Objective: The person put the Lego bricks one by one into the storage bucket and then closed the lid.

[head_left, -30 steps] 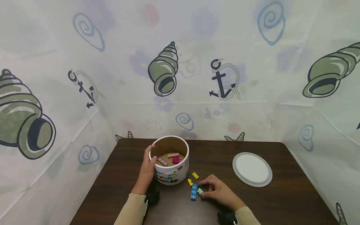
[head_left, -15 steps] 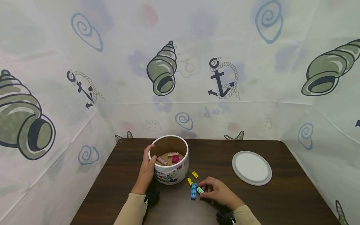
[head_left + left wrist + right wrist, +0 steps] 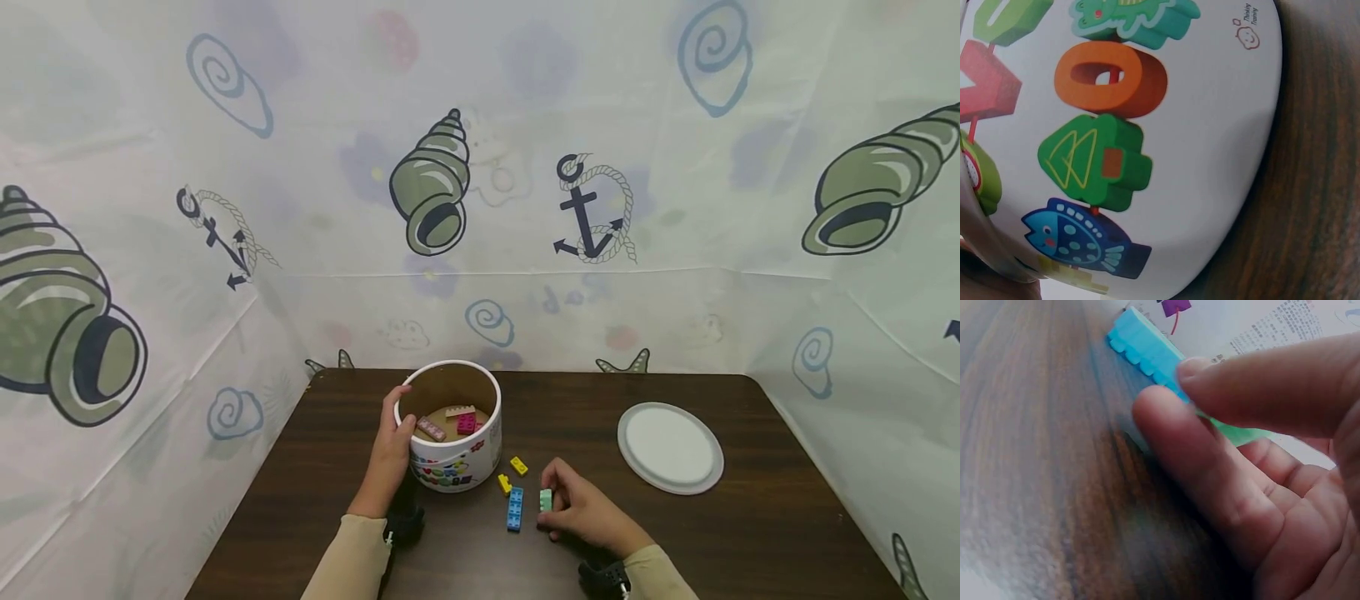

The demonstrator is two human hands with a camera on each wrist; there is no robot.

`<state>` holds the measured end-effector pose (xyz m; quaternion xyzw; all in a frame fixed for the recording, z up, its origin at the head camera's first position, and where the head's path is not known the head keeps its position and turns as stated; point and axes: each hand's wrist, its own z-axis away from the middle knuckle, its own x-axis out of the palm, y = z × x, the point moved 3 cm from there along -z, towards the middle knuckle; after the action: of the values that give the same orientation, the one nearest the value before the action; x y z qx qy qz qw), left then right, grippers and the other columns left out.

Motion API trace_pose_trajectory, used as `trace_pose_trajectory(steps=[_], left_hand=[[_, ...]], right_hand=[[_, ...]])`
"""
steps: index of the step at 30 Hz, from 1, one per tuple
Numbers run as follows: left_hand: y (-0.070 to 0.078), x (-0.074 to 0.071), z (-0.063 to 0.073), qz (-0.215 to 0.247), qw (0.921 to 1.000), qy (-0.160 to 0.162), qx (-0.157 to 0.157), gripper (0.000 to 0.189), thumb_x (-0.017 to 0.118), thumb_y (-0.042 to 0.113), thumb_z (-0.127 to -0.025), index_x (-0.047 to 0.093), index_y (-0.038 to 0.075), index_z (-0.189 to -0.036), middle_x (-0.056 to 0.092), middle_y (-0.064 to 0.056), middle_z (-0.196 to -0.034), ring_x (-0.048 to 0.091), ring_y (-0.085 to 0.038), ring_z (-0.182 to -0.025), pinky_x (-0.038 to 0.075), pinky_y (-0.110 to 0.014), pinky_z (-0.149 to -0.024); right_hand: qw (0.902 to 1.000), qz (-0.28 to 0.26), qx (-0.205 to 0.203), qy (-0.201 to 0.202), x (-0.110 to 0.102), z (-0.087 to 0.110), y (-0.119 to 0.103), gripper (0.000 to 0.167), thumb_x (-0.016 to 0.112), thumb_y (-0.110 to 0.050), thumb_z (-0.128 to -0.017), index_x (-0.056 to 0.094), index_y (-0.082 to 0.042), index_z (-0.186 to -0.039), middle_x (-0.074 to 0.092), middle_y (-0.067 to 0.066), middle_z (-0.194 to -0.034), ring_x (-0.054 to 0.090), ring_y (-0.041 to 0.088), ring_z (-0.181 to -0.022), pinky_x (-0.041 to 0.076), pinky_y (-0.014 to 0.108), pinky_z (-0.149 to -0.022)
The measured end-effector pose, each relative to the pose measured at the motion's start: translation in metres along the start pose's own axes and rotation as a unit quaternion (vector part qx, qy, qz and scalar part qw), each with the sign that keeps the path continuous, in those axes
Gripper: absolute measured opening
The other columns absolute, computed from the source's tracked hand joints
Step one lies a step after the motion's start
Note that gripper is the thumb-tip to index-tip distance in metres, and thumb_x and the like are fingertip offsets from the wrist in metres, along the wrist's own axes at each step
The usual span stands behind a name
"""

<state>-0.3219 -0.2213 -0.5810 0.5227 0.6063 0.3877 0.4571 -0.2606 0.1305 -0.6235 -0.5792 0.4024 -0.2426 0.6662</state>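
On the left, my left hand [image 3: 387, 454] grips the rim of a white round tub [image 3: 457, 467], whose printed side fills the left wrist view. Inside the tub lie several pink and cream toy bricks, among them a magenta brick [image 3: 466, 423]. My right hand [image 3: 583, 508] pinches a small mint-green toy brick [image 3: 545, 500] between thumb and fingers; in the right wrist view the fingers hide most of it. Just left of that hand is a long blue toy brick [image 3: 514, 509]. Two small yellow bricks, one yellow brick [image 3: 519, 465] farther back, lie between tub and hand.
A white round lid [image 3: 671, 448] lies flat on the dark wooden table [image 3: 780, 517], at the right. Behind the table and along both sides hangs a pale patterned cloth [image 3: 360, 208].
My right hand has turned the mint-green brick more upright and drawn it slightly right, away from the blue brick. The left hand keeps its place on the tub.
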Motion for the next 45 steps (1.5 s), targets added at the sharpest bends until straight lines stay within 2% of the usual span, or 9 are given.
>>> trace_pose_trajectory(steps=[6, 11, 14, 16, 19, 25, 31, 39, 45], left_hand=[[-0.001, -0.002, -0.002, 0.000, 1.0000, 0.003, 0.001, 0.055, 0.047, 0.028, -0.111, 0.033, 0.025, -0.165, 0.035, -0.012, -0.170, 0.042, -0.045, -0.150, 0.032, -0.061, -0.123], [-0.003, -0.002, -0.003, -0.003, 1.0000, 0.008, 0.000, 0.055, 0.047, 0.024, -0.111, 0.034, 0.024, -0.164, 0.031, -0.013, -0.172, 0.038, -0.046, -0.153, 0.026, -0.068, -0.126], [-0.004, -0.002, -0.003, 0.000, 1.0000, 0.008, -0.002, 0.055, 0.047, 0.021, -0.111, 0.034, 0.024, -0.164, 0.032, -0.013, -0.172, 0.039, -0.044, -0.152, 0.027, -0.067, -0.126], [-0.005, -0.002, -0.003, -0.002, 0.9999, 0.008, -0.006, 0.055, 0.046, 0.021, -0.111, 0.034, 0.025, -0.164, 0.033, -0.012, -0.171, 0.042, -0.042, -0.151, 0.028, -0.066, -0.126], [-0.004, -0.002, -0.002, -0.004, 0.9999, 0.007, -0.008, 0.055, 0.046, 0.021, -0.111, 0.033, 0.025, -0.164, 0.033, -0.012, -0.172, 0.042, -0.042, -0.152, 0.028, -0.066, -0.126], [-0.002, -0.003, -0.002, -0.013, 0.9998, 0.013, -0.008, 0.054, 0.046, 0.024, -0.111, 0.034, 0.026, -0.163, 0.031, -0.012, -0.173, 0.039, -0.042, -0.153, 0.026, -0.068, -0.127], [-0.004, -0.002, -0.001, -0.014, 0.9997, 0.005, -0.017, 0.055, 0.046, 0.023, -0.111, 0.033, 0.027, -0.164, 0.032, -0.011, -0.172, 0.042, -0.041, -0.151, 0.029, -0.066, -0.125], [-0.007, -0.001, 0.001, -0.017, 0.9998, 0.005, -0.013, 0.056, 0.046, 0.023, -0.111, 0.033, 0.025, -0.165, 0.033, -0.013, -0.172, 0.042, -0.043, -0.151, 0.029, -0.066, -0.125], [-0.008, -0.002, -0.002, -0.011, 0.9999, 0.006, 0.000, 0.055, 0.046, 0.024, -0.111, 0.033, 0.025, -0.165, 0.033, -0.012, -0.172, 0.042, -0.044, -0.151, 0.027, -0.068, -0.125]], right_hand=[[0.9987, -0.032, 0.000, 0.039, -0.005, -0.002, 0.005, 0.033, 0.076, -0.014, -0.102, 0.064, 0.002, -0.128, 0.068, 0.020, -0.118, 0.072, 0.011, -0.101, 0.061, 0.026, -0.087], [0.9920, -0.109, 0.027, 0.057, -0.004, -0.003, 0.009, 0.039, 0.059, -0.026, -0.113, 0.060, 0.006, -0.137, 0.061, 0.029, -0.121, 0.077, 0.024, -0.091, 0.067, 0.039, -0.082], [0.9908, -0.107, 0.025, 0.080, -0.003, -0.003, 0.009, 0.043, 0.056, -0.030, -0.115, 0.058, 0.005, -0.139, 0.057, 0.030, -0.120, 0.076, 0.027, -0.088, 0.067, 0.043, -0.080], [0.9889, -0.121, 0.021, 0.083, -0.003, -0.003, 0.010, 0.043, 0.056, -0.029, -0.114, 0.055, 0.008, -0.137, 0.057, 0.031, -0.122, 0.075, 0.028, -0.096, 0.066, 0.042, -0.085], [0.9857, -0.146, 0.019, 0.082, -0.005, -0.004, 0.010, 0.044, 0.059, -0.026, -0.113, 0.051, 0.011, -0.134, 0.060, 0.029, -0.122, 0.074, 0.027, -0.104, 0.064, 0.038, -0.093], [0.9864, -0.146, 0.001, 0.075, -0.010, -0.004, 0.011, 0.043, 0.067, -0.017, -0.109, 0.048, 0.014, -0.133, 0.058, 0.007, -0.120, 0.063, 0.016, -0.107, 0.056, 0.028, -0.096], [0.9830, -0.172, 0.025, 0.057, -0.010, -0.002, 0.013, 0.048, 0.059, -0.026, -0.114, 0.053, 0.008, -0.147, 0.059, 0.010, -0.141, 0.054, 0.017, -0.124, 0.050, 0.026, -0.104], [0.9732, -0.224, -0.005, 0.051, -0.008, 0.001, 0.015, 0.025, 0.064, -0.012, -0.110, 0.058, 0.004, -0.128, 0.063, -0.006, -0.107, 0.059, 0.007, -0.096, 0.053, 0.024, -0.088], [0.9651, -0.251, 0.010, 0.072, -0.012, -0.002, 0.018, 0.042, 0.064, -0.012, -0.110, 0.050, 0.008, -0.144, 0.066, -0.003, -0.112, 0.067, 0.010, -0.099, 0.058, 0.028, -0.092]])
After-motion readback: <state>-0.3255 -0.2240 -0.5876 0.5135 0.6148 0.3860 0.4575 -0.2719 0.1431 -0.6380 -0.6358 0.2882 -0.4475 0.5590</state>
